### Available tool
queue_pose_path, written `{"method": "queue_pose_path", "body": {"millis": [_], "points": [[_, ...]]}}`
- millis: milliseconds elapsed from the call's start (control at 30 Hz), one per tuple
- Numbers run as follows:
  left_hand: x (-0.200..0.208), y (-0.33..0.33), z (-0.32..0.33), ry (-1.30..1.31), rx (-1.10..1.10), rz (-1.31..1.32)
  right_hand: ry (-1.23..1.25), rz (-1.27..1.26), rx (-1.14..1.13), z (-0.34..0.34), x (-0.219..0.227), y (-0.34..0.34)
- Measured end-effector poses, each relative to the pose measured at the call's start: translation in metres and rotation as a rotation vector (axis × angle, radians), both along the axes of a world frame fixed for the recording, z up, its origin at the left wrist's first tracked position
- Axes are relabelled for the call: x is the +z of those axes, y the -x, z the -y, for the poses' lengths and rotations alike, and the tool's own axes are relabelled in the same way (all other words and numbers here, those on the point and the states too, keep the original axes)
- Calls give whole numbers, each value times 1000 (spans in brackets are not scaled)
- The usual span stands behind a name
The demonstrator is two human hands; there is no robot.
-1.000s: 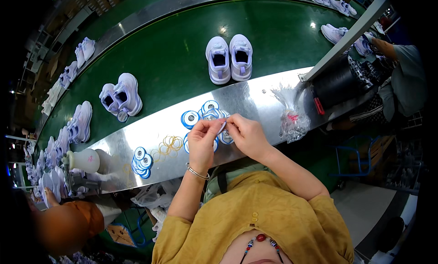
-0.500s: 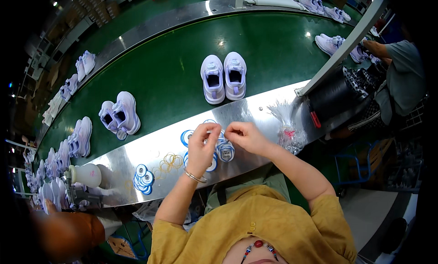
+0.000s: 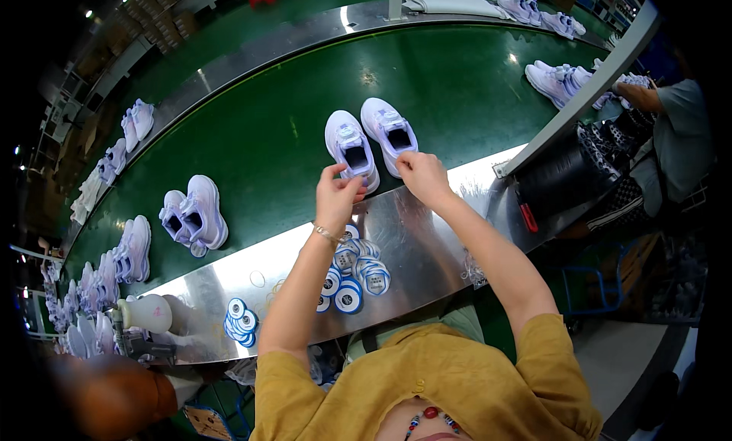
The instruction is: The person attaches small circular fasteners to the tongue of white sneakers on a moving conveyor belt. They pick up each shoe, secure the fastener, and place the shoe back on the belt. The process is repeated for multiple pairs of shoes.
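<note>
Clock directions are from the centre of view, 12 o'clock straight ahead. The green belt (image 3: 267,128) sweeps across from 8 to 2 o'clock. The steel ledge (image 3: 415,246) runs along its near side. A co-worker (image 3: 685,125) is at 2 to 3 o'clock, one arm toward shoes (image 3: 555,83) on the belt. A pale post (image 3: 591,90) slants up at 2 o'clock.

The left shoe (image 3: 345,136) and right shoe (image 3: 388,125) stand upright side by side on the belt at 12 o'clock, toes toward 11, heels by the ledge. A second pair (image 3: 204,205) is at 9 o'clock.

Left hand (image 3: 340,197): at the left shoe's heel, part open, thumb and fingers apart, no hold seen; contact cannot be confirmed. Right hand (image 3: 422,176): at the right shoe's heel, fingers curled in toward the thumb; cannot tell whether it grips anything.

On the ledge: a white jar (image 3: 149,313) at 8 o'clock, round blue-rimmed tags (image 3: 374,279) overlapping at 6, 1 smaller tag pile (image 3: 242,321) between 7 and 8.
</note>
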State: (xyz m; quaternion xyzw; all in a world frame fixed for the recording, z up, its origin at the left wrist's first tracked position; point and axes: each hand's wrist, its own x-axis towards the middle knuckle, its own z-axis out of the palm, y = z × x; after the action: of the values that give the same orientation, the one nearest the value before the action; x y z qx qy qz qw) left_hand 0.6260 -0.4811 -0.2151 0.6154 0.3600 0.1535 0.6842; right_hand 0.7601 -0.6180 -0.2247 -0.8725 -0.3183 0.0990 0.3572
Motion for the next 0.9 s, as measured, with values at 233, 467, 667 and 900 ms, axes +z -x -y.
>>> {"method": "queue_pose_path", "body": {"millis": [233, 467, 667, 900], "points": [[-4, 8, 2, 304, -13, 45, -42, 466, 271, 13, -4, 21], [-4, 9, -2, 356, -2, 40, -59, 536, 360, -8, -3, 28], [-1, 9, 0, 195, 11, -40, -27, 365, 385, -20, 6, 37], [-4, 9, -1, 70, 14, -64, -173, 81, 406, -17, -2, 32]]}}
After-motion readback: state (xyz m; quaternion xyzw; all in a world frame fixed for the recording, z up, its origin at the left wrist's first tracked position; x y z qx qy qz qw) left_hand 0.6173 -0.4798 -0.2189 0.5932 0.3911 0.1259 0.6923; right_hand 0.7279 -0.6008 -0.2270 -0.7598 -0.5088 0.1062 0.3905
